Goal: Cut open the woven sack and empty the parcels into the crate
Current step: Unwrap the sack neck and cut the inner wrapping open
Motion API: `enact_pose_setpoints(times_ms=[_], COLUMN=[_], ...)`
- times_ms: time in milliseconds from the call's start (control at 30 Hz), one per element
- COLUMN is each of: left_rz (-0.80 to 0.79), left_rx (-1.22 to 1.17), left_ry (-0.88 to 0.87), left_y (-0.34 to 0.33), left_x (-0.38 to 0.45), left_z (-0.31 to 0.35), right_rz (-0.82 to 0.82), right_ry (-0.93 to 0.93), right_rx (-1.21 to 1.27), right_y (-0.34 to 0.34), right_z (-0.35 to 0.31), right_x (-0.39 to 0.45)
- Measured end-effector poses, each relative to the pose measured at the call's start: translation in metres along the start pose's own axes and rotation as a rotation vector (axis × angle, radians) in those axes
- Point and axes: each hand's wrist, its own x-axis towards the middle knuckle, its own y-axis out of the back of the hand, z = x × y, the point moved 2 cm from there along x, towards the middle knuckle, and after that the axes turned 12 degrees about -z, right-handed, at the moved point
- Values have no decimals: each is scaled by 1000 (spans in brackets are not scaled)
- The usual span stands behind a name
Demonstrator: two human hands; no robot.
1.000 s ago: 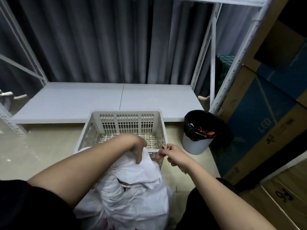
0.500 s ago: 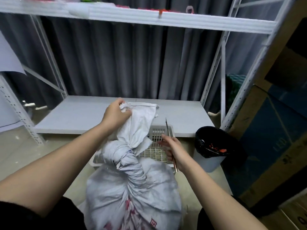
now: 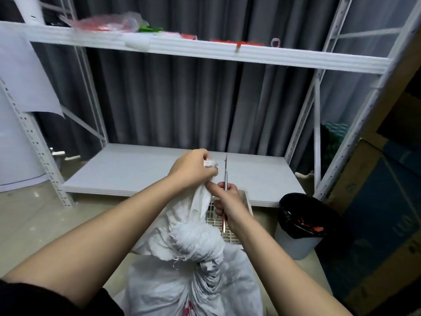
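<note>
my left hand (image 3: 191, 169) grips the woven sack (image 3: 196, 265) neck, right hand (image 3: 227, 201) holds the knife (image 3: 225, 179) (sack uncut, crate (image 3: 247, 201) awaiting parcels).

Dark grey pleated curtains (image 3: 182, 99) are hanging behind a white metal shelving rack (image 3: 227, 53). Pale beige flooring (image 3: 34, 215) is stretching underneath.

A white metal shelving rack (image 3: 319, 124) stands before a grey curtain (image 3: 182, 99); red and green clutter (image 3: 118, 25) lies blurred on its upper shelf. A black-lined bin (image 3: 298, 226) sits on the floor right, beside stacked cardboard boxes (image 3: 382, 201).
</note>
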Motion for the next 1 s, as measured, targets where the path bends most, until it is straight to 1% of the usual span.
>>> enact_pose_setpoints(times_ms=[67,167,200,300,333,367,400,433,467,500,567,633,700,767,800,933,1000], left_rz=[-46,-189,-177,83,109,53,-75,-237,-388,-498,-620,-727,-791,-778,-765,-800,-776], left_rx=[-96,-293,-344,-304,-291,-284,-272,-236,-181,-125,-111,-197,-211,-192,-206,-344,-415], left_ry=[-47,-172,-210,-307,-312,-301,-273,-220,-158,-103,-32,-9,-49,-92,-106,-121,-128], left_y=[-3,0,4,26,32,36,37,35,31,26,15,7,1,0,0,1,1], left_x=[-1,-6,-9,-17,-20,-22,-23,-25,-26,-28,-32,-35,-39,-41,-43,-45,-45], left_z=[-2,-1,-2,-7,-11,-16,-22,-29,-36,-43,-52,-51,-45,-40,-37,-34,-35], right_rz=[12,43,59,81,81,74,57,33,-15,-87,-189,-221,-198,-133,-126,-92,-92], right_ry=[5,34,52,107,124,134,138,143,158,171,149,144,127,86,88,94,98], right_rx=[86,226,277,398,413,413,405,388,384,398,431,464,503,514,517,474,404], right_y=[0,1,3,18,24,29,33,36,38,37,39,43,44,46,48,58,63], right_z=[2,7,8,12,12,14,14,13,11,9,6,3,3,6,7,11,11], right_x=[0,3,3,3,3,2,0,-2,-3,-5,-7,-7,-6,-7,-7,-4,-4])
